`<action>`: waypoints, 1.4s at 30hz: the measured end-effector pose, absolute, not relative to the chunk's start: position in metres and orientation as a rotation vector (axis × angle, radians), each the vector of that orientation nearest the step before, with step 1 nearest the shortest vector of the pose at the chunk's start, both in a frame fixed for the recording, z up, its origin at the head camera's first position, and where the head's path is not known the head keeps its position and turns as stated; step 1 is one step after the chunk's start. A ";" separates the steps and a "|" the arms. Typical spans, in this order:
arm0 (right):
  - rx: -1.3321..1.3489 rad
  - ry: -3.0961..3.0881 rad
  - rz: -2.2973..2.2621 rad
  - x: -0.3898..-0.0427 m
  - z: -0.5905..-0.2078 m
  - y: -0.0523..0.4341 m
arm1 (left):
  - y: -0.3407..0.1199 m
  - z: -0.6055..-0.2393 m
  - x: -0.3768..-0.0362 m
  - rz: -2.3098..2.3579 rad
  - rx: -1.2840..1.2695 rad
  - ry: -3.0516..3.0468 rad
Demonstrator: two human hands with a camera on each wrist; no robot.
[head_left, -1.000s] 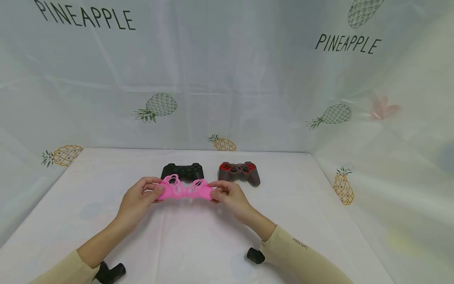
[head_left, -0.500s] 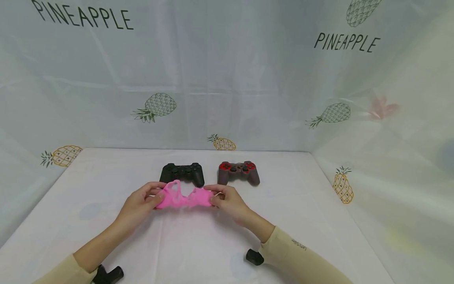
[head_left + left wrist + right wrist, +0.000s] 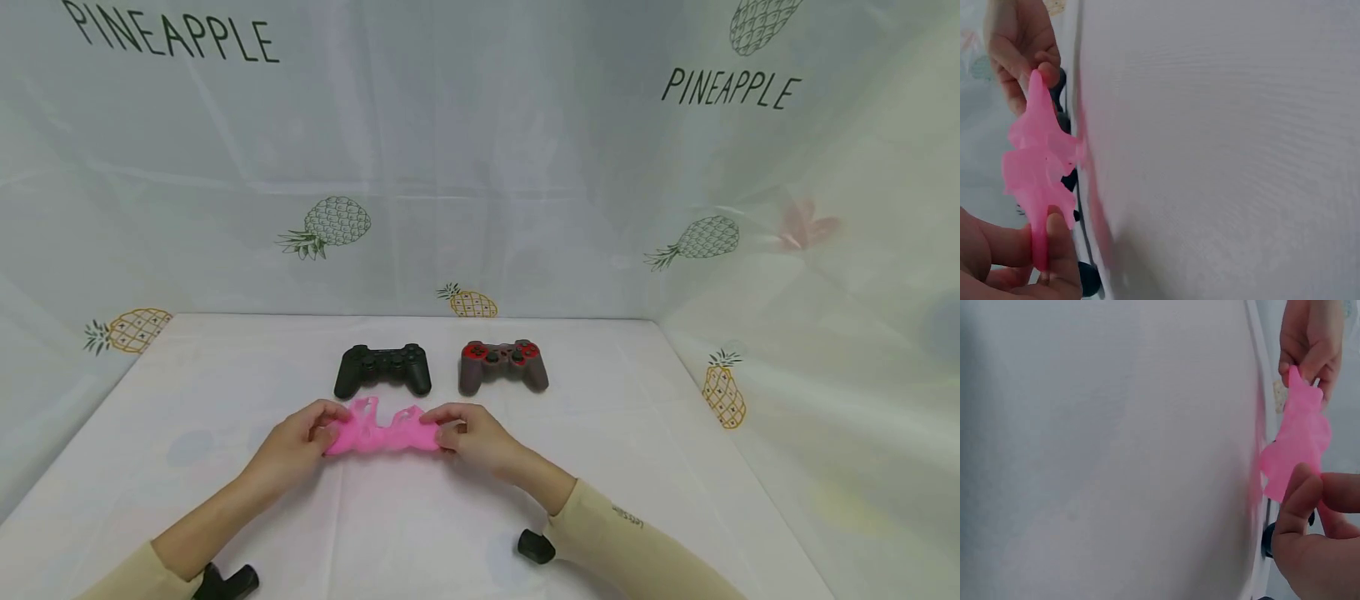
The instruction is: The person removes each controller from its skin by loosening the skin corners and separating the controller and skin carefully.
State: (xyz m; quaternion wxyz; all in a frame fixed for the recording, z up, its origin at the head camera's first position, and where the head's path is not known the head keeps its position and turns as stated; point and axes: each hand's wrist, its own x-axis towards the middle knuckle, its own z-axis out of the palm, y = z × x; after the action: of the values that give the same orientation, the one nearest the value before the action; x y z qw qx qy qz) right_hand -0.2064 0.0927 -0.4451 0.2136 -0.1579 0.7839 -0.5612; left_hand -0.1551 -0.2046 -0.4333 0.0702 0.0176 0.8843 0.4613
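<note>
Two hands on the pink cover [image 3: 382, 432]: the left hand [image 3: 294, 448] pinches its left end, the right hand [image 3: 474, 436] pinches its right end, holding it stretched just above the white table [image 3: 420, 517]. Behind it lie a black controller [image 3: 383, 368] and a red-and-grey controller [image 3: 502, 364], side by side.

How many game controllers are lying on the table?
2. The black controller lies beyond the left hand; the grey and red controller lies to its right, beyond the right hand. Both hands hold a pink silicone cover, not a controller.
</note>
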 end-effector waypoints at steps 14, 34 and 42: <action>-0.563 2.250 -1.348 -0.201 -0.450 0.087 | -0.219 -0.446 -0.151 1.351 0.043 2.571; -0.588 2.335 -1.396 -0.200 -0.448 0.063 | -0.232 -0.443 -0.150 1.264 0.130 2.689; -0.671 2.348 -1.208 -0.202 -0.446 0.065 | -0.247 -0.446 -0.148 1.190 0.081 2.640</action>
State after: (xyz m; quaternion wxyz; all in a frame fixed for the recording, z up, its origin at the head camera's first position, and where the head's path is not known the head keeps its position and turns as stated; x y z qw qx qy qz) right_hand -0.2022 0.0650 -0.4462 0.2070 -0.2410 0.8432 -0.4337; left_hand -0.1477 -0.2467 -0.4455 0.1221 0.0276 0.9046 0.4076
